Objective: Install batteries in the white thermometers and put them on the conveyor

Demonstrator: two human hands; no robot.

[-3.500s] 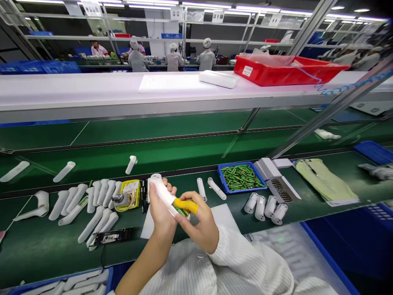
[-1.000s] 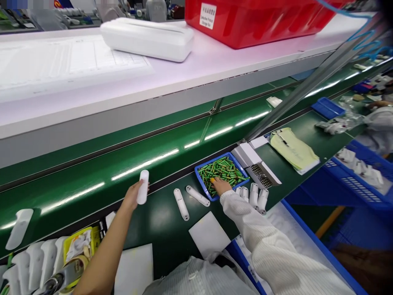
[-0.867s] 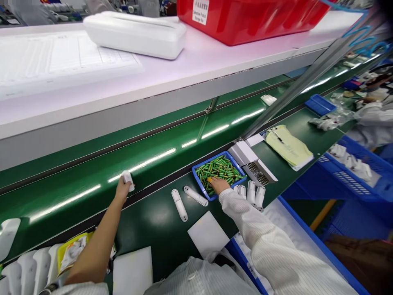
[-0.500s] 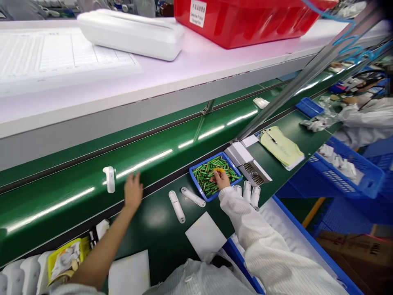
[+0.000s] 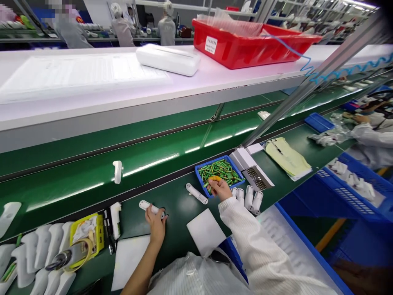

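Observation:
My left hand (image 5: 156,223) is closed round one end of a long white plastic housing (image 5: 147,206) on the green bench. My right hand (image 5: 221,189), a yellow cover on one finger, is at the near left edge of a blue tray (image 5: 199,177). The tray is full of loose green batteries (image 5: 225,169). The fingertips are pinched on a green battery (image 5: 210,189), partly hidden by the fingers. Between the hands lies a second white housing (image 5: 197,193) with its long hollow facing up.
Several white housings (image 5: 249,197) stand right of the tray, by an open battery box (image 5: 258,177). A yellow basket (image 5: 100,235) and curved white shells (image 5: 43,246) lie at left. A green conveyor (image 5: 76,194) runs behind, under a white shelf (image 5: 101,106) bearing a red bin (image 5: 245,51).
My left hand has come from over the conveyor down to the bench and taken hold of a white housing, now farther left. My right hand has stayed at the tray. The view has tilted up.

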